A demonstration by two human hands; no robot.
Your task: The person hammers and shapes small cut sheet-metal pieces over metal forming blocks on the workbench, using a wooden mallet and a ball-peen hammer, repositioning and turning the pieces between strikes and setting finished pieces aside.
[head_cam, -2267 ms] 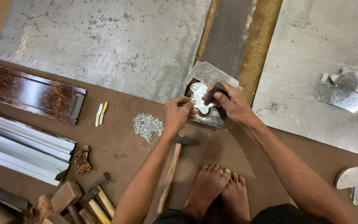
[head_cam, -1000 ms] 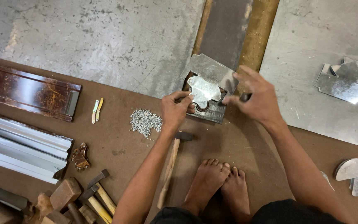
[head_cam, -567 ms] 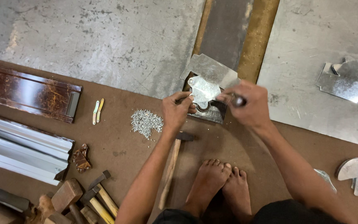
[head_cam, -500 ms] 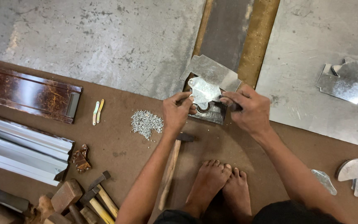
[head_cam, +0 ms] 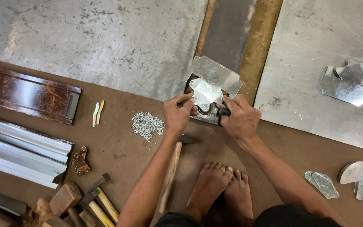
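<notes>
Left hand (head_cam: 176, 114) and right hand (head_cam: 241, 118) both gripped the shiny cut sheet-metal piece (head_cam: 206, 91) over a dark metal die block (head_cam: 206, 114).

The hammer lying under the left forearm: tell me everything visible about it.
The hammer lies flat on the brown board floor, with a pale wooden handle and a dark metal head. The head points toward the dark metal block; the handle runs back toward the person, left of the bare feet. The left forearm crosses above it, and neither hand holds it.

Perhaps a dark tool (head_cam: 224, 112), hidden within right grip (head_cam: 241, 120)
</notes>
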